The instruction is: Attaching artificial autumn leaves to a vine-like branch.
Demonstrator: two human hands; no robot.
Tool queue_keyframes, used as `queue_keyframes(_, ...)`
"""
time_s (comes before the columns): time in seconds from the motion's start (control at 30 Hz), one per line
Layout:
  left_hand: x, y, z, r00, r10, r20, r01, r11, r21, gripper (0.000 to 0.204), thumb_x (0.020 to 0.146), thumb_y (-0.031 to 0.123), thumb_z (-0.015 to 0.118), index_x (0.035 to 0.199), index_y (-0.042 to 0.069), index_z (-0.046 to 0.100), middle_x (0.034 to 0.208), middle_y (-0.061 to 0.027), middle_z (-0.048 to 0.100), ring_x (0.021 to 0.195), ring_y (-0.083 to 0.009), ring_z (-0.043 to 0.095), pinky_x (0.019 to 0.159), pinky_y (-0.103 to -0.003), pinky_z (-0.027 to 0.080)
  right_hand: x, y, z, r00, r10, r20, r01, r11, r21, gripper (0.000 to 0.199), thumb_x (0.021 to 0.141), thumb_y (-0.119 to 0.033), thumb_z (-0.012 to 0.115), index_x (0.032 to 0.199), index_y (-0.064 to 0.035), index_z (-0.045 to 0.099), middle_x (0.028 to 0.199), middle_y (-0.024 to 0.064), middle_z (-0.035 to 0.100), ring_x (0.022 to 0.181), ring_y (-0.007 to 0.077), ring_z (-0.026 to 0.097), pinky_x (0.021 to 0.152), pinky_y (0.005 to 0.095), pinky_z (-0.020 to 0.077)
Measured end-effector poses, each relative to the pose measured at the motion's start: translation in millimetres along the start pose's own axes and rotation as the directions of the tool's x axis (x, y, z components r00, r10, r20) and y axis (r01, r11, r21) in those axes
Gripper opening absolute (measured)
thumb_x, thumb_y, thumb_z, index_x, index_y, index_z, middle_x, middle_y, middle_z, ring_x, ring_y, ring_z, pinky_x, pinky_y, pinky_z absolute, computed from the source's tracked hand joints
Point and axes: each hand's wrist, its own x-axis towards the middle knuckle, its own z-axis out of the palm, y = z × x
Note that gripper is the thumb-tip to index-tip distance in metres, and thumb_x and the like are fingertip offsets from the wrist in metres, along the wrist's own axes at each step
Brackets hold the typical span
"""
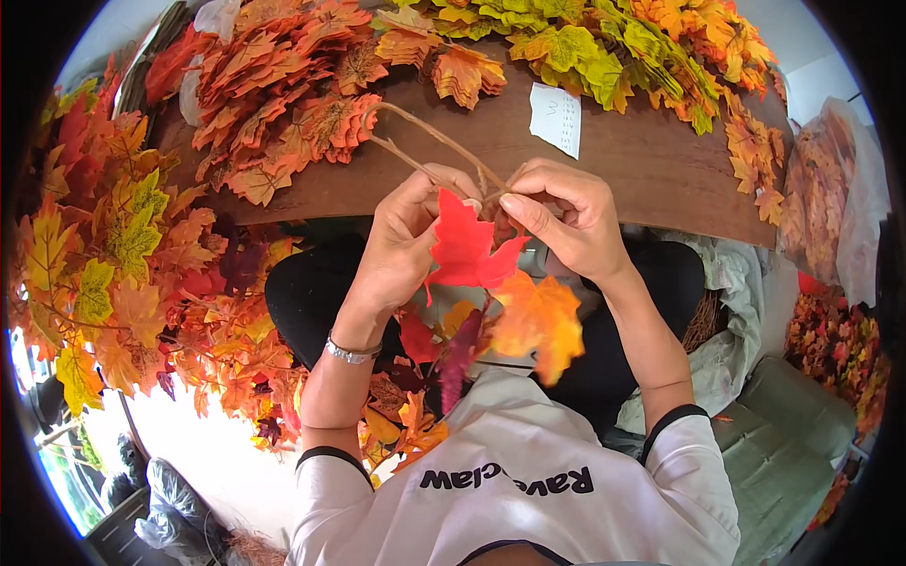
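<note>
**Artificial Maple Leaves Held at a Brown Twig**

Gripping is seen in both hands, which are raised close together above the lap and just in front of the near edge of the brown table [651,165]. The left hand [408,236] is curled almost shut, its thumb and fingers pinched on the red maple leaf [464,247] and on the base of the thin brown twig [436,141]. A silver bracelet [351,353] is worn on the left wrist. The right hand [571,219] is likewise nearly closed, its fingertips pressed on the twig end right beside the top of the red leaf, so that the two hands almost touch.

The twig is forked; its two thin arms are stretched up and to the left over the table, toward a heap of orange-red leaves [283,94]. Below the red leaf an orange-yellow leaf [540,321] is hung, blurred, with a dark red leaf [461,354] beside it; whether these are joined to the same stem cannot be told.

A heap of yellow-green leaves [604,47] is spread along the far right of the table, and a small white paper slip [557,118] is laid near it. More mixed leaf branches [113,274] are massed to the person's left. A white shirt [510,481] with dark trim is worn.
</note>
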Motion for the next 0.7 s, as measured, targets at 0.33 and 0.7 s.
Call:
queue_keyframes(0.33, 0, 4, 7, 0.958, -0.063, 0.279, 0.105, 0.985, -0.139, 0.04, 0.071, -0.005, 0.066, 0.105, 0.003, 0.048, 0.098, -0.0045, 0.056, 0.091, -0.0118, 0.055, 0.082, -0.025, 0.044, 1, -8, -7, 0.977, -0.169, -0.127, 0.148, 0.976, -0.158, 0.005, 0.075, 0.001, 0.064, 0.078, 0.003, 0.059, 0.077, 0.0053, 0.06, 0.065, 0.0089, 0.055, 0.055, 0.021, 0.0438)
queue_keyframes(0.7, -5, 5, 5, 0.986, -0.027, 0.166, 0.042, 0.995, -0.085, 0.02, 0.08, 0.002, 0.061, 0.099, 0.0, 0.054, 0.09, -0.0018, 0.057, 0.08, -0.0075, 0.055, 0.076, -0.021, 0.044, 0, -23, -15, 0.9, 0.424, 0.105, -0.437, 0.878, 0.195, 0.012, 0.079, -0.009, 0.066, 0.073, -0.0009, 0.06, 0.072, 0.0013, 0.056, 0.065, 0.0076, 0.049, 0.061, 0.0207, 0.0376)
